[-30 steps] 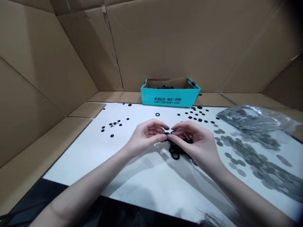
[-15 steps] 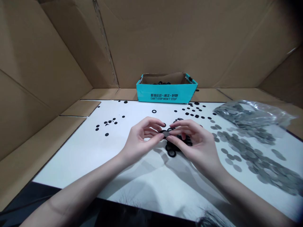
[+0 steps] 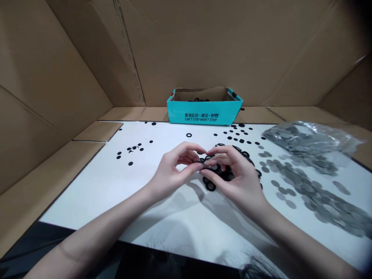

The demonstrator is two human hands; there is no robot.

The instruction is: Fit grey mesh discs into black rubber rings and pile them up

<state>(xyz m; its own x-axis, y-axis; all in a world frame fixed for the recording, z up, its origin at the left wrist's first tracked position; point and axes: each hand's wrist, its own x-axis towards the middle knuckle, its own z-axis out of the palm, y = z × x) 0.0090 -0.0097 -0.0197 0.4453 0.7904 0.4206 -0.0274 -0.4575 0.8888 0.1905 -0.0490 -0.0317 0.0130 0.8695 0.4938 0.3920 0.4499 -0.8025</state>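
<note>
Between the fingertips of both hands is a small black ring [image 3: 200, 164], tilted and partly covered by the fingers. My left hand [image 3: 180, 164] pinches its left side with thumb and fingers. On the other side, the thumb and fingers of my right hand [image 3: 232, 168] close on the ring's right edge. Behind and below my right hand lies a pile of black rings [image 3: 210, 186], some with grey centres; the hand hides part of it. Several thin grey discs [image 3: 308, 188] are spread over the table to the right of that hand.
A turquoise box [image 3: 205, 112] with dark pieces inside stands at the back. A clear plastic bag [image 3: 314, 137] of grey discs lies at the right. Small black discs [image 3: 241, 141] are scattered on the white table [image 3: 95, 186], and one loose ring [image 3: 188, 135] lies before the box. Cardboard walls surround it.
The ring in my fingers has tipped from showing its grey face to nearly edge-on. My fingertips have drawn closer together, and more of the ring pile shows around my right hand.
</note>
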